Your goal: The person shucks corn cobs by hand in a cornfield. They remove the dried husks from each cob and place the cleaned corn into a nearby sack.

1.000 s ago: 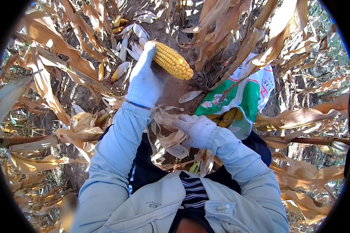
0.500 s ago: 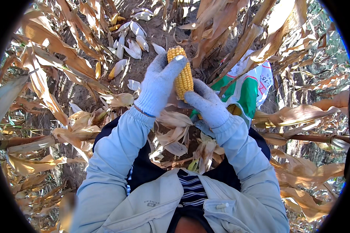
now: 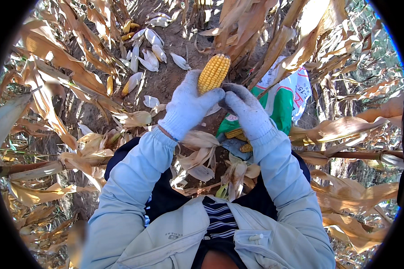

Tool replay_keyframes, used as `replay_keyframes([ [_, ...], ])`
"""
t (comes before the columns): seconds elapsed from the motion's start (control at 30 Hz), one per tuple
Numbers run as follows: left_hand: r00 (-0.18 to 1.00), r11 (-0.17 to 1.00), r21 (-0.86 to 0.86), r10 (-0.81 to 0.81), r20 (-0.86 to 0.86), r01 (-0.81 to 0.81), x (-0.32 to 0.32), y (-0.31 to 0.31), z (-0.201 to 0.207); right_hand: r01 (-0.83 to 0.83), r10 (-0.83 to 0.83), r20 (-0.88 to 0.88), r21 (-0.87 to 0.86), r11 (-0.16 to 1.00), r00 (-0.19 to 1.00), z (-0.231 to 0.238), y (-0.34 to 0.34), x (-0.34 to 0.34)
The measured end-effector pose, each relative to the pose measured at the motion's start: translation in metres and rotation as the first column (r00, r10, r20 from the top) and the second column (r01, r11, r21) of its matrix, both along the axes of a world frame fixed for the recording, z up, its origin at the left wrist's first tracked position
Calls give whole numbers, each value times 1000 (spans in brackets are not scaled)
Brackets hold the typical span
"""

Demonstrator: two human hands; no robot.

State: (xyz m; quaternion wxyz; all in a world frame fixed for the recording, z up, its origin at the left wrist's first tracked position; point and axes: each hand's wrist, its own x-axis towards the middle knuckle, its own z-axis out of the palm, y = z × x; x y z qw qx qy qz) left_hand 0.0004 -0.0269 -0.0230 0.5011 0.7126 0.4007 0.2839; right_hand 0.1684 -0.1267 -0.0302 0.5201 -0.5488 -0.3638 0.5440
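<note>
In front of me, my left hand (image 3: 188,104), in a white knit glove, is closed round the lower part of a bare yellow corn cob (image 3: 214,71). The cob leans up and to the right, its rounded end free of the hand. Right beside it, my right hand (image 3: 246,107), gloved too with dark, dirty fingers, has its fingers curled together against the left thumb near the cob's lower end. What those fingers pinch, if anything, is hidden. A green and white woven sack (image 3: 280,105) lies beyond my right hand, with yellow cobs (image 3: 236,134) at its mouth.
Pale husked-off leaves and ears (image 3: 150,58) lie on brown soil at the far left. A partly bare cob (image 3: 131,84) is nearer. Dry corn stalks and leaves (image 3: 54,96) crowd both sides. Loose husks (image 3: 199,154) lie between my knees.
The cob has tilted to the right in my left hand. My right hand has come off the cob's side, its fingers now curled by the left thumb. More cobs show at the sack's mouth.
</note>
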Motion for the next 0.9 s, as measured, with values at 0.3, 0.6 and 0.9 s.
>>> replay_keyframes([
  [0.3,927,893,364,-130,-352,263,5,-17,1,108,-107,-245,-9,994,964,-16,-6,-4],
  [0.6,950,841,458,-188,-249,286,-5,-2,15,59,-47,-569,3,998,821,-17,-13,-3],
  [0.9,994,842,540,50,-98,11,-21,28,15,-36,65,-706,56,998,705,-17,-22,-8],
])
